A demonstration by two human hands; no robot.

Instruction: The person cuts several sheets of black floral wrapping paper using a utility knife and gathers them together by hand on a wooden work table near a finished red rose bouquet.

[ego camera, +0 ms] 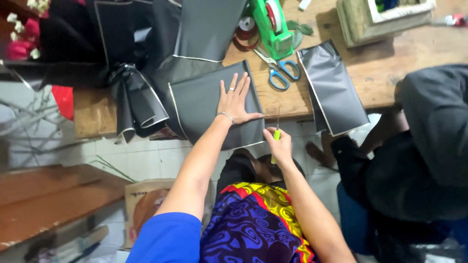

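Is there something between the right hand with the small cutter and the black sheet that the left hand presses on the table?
Nothing visible. The right hand holds the cutter at the black sheet edge, beside the left hand.

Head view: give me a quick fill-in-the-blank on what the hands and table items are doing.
1. The left hand lies flat, fingers spread, on a dark ____ sheet with a pale edge.
2. The right hand grips a thin tool with a ____ handle.
3. The scissors on the wooden table have ____ handles.
4. The tape dispenser beside the scissors is ____.

Missing words: grey; yellow-green; blue; green
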